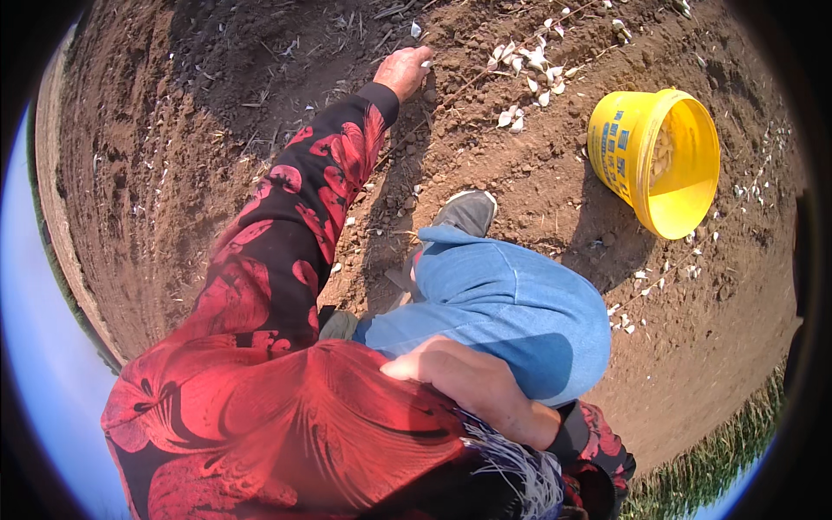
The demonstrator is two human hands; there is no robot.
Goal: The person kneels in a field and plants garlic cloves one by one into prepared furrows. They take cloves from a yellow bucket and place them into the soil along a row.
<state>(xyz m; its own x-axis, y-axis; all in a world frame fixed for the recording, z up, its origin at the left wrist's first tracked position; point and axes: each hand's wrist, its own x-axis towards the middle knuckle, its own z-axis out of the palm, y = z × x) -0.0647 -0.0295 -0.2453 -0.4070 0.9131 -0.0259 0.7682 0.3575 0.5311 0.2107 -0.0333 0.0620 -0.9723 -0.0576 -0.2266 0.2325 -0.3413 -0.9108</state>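
My left hand [404, 70] reaches down to the brown soil at the top, with a small white garlic clove [426, 64] at its fingertips. Just above it, a single clove [416, 29] stands in the soil. Right of the hand, a loose cluster of garlic cloves [536, 58] lies on the ground. My right hand [478, 390] rests against the red and black top and the blue trouser leg; its fingers are mostly hidden. A yellow plastic bucket [621, 146] leans over at the right, its mouth facing right, with a pile of cloves [663, 153] inside.
A grey shoe [469, 211] stands on the soil below the cluster. More cloves lie scattered in a line [660, 283] below the bucket and in rows at the left. A thin string [468, 84] runs across the soil. Green plants [715, 448] edge the field at lower right.
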